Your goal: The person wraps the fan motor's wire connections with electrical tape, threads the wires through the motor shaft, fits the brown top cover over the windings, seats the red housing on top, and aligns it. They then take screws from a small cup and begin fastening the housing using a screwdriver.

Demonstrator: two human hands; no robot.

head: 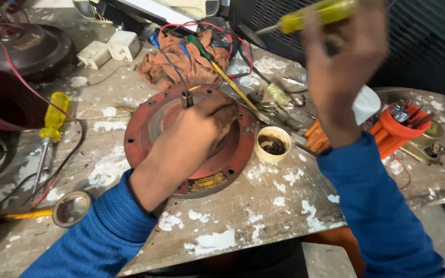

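Note:
A round reddish-brown metal motor plate [148,116] lies on the paint-spattered workbench [263,206]. My left hand [209,123] rests on top of it, fingers curled near a short dark shaft [187,99] with wires that stands at the plate's centre. My right hand [343,56] is raised above the bench and blurred, and it grips a yellow-handled screwdriver [305,18] whose metal tip points left. Both forearms wear blue sleeves.
A small cream cup [273,144] of dark bits stands right of the plate. Behind it are an orange rag [181,64], red and blue wires and pliers. Another yellow screwdriver [50,131] and a tape roll [71,208] lie left; an orange container [395,131] stands right.

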